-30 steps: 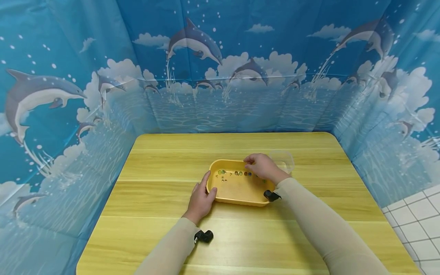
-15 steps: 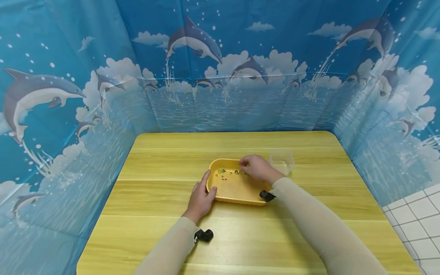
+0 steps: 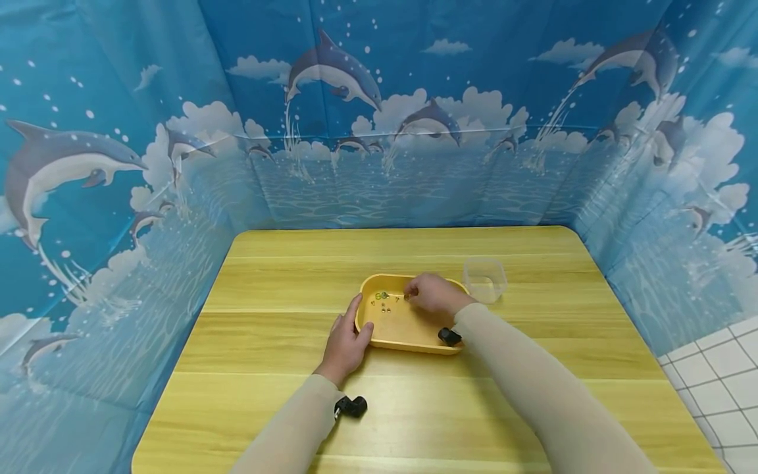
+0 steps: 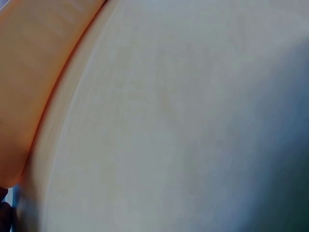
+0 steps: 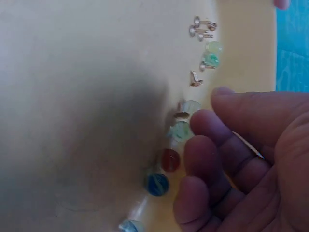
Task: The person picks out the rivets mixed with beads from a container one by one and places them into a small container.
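Note:
A shallow yellow tray (image 3: 414, 347) lies on the wooden table. My left hand (image 3: 345, 349) rests against its near left corner, fingers fairly straight along the left side and the thumb at the front rim. Over the tray's far side, my right hand (image 3: 435, 294) has bent fingers with no object between them. In the right wrist view its thumb and index tips are right by a clear marble (image 5: 191, 106). A pale green marble (image 5: 181, 131), a red marble (image 5: 170, 160) and a blue marble (image 5: 158, 184) lie along the tray wall beside the other fingers.
Small brass paper fasteners (image 5: 200, 30) and two greenish marbles (image 5: 211, 59) lie further left in the tray. Behind the tray's right end stands a clear plastic box (image 3: 484, 280). A dolphin-print curtain (image 3: 379, 178) surrounds the table (image 3: 284, 283).
My right hand has moved left and slightly down over the tray, covering marbles that showed before in the head view. The left hand and tray stay nearly still.

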A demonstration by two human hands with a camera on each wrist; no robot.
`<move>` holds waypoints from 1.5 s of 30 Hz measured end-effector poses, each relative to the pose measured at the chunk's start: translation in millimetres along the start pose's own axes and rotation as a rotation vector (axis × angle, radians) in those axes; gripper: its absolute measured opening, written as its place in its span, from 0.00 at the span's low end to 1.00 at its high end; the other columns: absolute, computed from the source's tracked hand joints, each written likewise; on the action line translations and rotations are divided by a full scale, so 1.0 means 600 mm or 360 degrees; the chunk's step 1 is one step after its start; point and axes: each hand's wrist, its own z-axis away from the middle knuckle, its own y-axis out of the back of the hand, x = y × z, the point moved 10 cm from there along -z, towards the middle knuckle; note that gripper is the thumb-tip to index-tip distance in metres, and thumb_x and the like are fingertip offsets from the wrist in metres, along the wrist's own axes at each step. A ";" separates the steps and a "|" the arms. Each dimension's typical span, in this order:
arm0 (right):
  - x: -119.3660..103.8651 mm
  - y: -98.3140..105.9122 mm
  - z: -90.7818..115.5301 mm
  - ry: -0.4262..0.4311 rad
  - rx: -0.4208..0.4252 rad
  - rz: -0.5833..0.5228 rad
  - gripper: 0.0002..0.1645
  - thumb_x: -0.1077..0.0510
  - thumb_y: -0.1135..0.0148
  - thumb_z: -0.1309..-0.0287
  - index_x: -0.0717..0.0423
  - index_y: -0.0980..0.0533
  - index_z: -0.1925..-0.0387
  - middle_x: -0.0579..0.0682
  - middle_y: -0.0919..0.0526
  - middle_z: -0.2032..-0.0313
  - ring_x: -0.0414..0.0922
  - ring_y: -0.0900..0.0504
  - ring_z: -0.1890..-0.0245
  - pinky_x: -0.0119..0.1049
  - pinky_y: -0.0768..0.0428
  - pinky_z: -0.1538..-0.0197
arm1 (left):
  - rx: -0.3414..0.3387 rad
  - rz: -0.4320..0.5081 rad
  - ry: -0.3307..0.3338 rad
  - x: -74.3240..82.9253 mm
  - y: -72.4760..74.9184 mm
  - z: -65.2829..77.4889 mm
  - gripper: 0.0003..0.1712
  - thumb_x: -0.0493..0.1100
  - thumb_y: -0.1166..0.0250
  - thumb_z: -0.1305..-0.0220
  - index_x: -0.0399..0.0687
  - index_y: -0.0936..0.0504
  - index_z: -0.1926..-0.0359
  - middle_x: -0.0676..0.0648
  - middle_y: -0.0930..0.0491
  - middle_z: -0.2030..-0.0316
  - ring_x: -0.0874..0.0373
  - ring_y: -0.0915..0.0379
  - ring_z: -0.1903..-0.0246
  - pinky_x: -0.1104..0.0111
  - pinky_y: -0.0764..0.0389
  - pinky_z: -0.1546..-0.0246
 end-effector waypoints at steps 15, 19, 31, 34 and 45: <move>0.003 -0.014 -0.004 -0.0047 0.0039 0.0077 0.15 0.61 0.34 0.31 0.57 0.16 0.46 0.51 0.11 0.50 0.46 0.16 0.55 0.45 0.15 0.46 | 0.0002 -0.0003 -0.0002 0.002 0.001 0.001 0.39 0.53 0.43 0.22 0.66 0.45 0.16 0.41 0.27 0.27 0.32 0.39 0.24 0.41 0.48 0.18; 0.001 -0.015 -0.005 -0.0032 0.0045 0.0150 0.13 0.61 0.34 0.32 0.56 0.15 0.48 0.51 0.11 0.53 0.45 0.16 0.58 0.45 0.15 0.49 | -0.0006 -0.0006 0.0004 0.001 0.001 0.002 0.39 0.53 0.43 0.22 0.66 0.45 0.16 0.41 0.26 0.27 0.31 0.40 0.24 0.41 0.48 0.18; 0.007 -0.020 -0.013 -0.0056 0.0123 0.0271 0.07 0.58 0.32 0.33 0.54 0.13 0.57 0.49 0.10 0.59 0.44 0.16 0.61 0.46 0.15 0.48 | -0.0008 -0.0010 -0.0006 0.002 0.001 0.001 0.39 0.54 0.44 0.22 0.66 0.45 0.16 0.43 0.29 0.25 0.33 0.38 0.24 0.43 0.49 0.17; 0.007 -0.020 -0.013 -0.0069 0.0138 0.0267 0.05 0.58 0.32 0.33 0.53 0.13 0.59 0.48 0.10 0.60 0.44 0.17 0.62 0.46 0.15 0.48 | -0.0009 0.0003 -0.0010 0.003 0.001 0.001 0.39 0.53 0.43 0.22 0.66 0.45 0.16 0.43 0.29 0.24 0.34 0.37 0.24 0.43 0.49 0.17; 0.000 -0.020 -0.008 -0.0098 0.0141 0.0288 0.04 0.59 0.32 0.32 0.54 0.13 0.63 0.49 0.11 0.63 0.44 0.19 0.65 0.44 0.15 0.51 | 0.0001 0.0006 -0.0007 -0.001 0.000 0.000 0.39 0.52 0.42 0.22 0.67 0.45 0.16 0.43 0.30 0.24 0.33 0.37 0.25 0.43 0.50 0.17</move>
